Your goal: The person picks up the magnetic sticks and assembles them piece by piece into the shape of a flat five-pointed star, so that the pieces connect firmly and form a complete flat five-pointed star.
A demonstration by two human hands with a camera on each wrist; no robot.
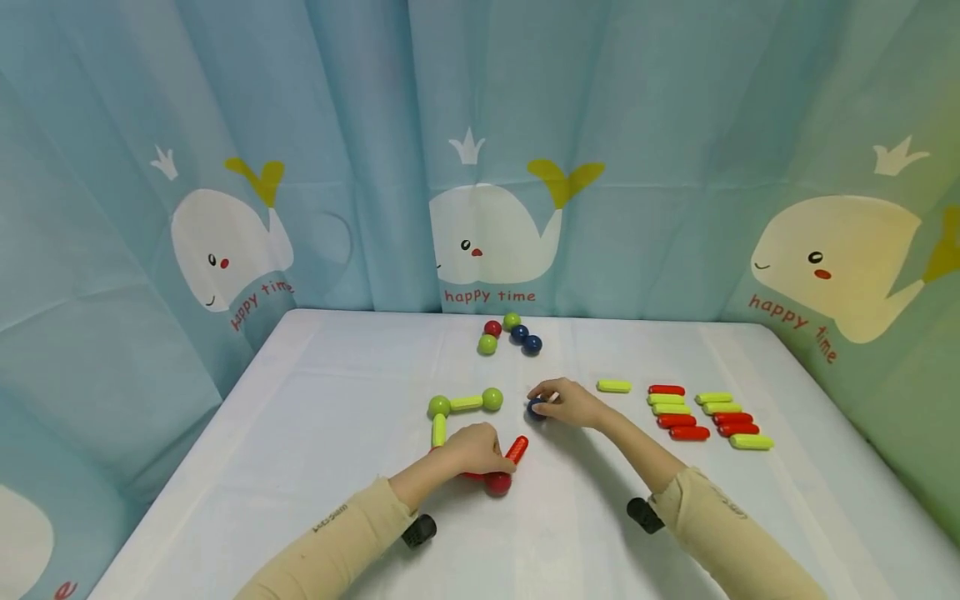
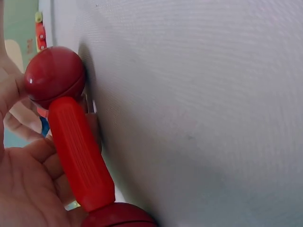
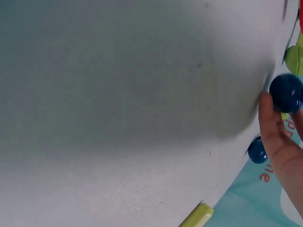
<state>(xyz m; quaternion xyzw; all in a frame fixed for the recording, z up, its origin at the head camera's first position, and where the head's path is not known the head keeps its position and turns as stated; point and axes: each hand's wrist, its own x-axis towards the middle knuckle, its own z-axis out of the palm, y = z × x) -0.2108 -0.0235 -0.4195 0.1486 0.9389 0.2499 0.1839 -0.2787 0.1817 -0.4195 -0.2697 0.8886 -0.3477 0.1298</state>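
The chain of balls and sticks lies left of the middle of the white table (image 1: 337, 375). At its far left corner a green ball (image 1: 438, 406) joins a green stick (image 1: 438, 429), which runs toward the person, to a far green stick (image 1: 466, 403) ending in a second green ball (image 1: 492, 399). How tightly these joints sit cannot be told; a sideways tug at the near end could lever one loose or skew the whole shape.

Next, the left hand (image 1: 472, 450) is curled about the near red ball (image 1: 498, 483), gripping it close to where an upright-angled red stick (image 1: 517, 449) points away to the right. The left wrist view shows a cross red stick (image 2: 81, 153) linking that ball to another red one (image 2: 120, 217). If the grip rolls the ball, the angled stick's free end may swing off line.

Farther back, loose balls (image 1: 520, 334) could roll if bumped.

To the right, the right hand (image 1: 570, 406) pinches a blue ball (image 1: 535, 408) between thumb and fingers, apart from the chain. Being smooth and round, it could squirt free under uneven pressure.

Farthest right, a sleeve sweeping wide might scatter the loose sticks (image 1: 677, 421).
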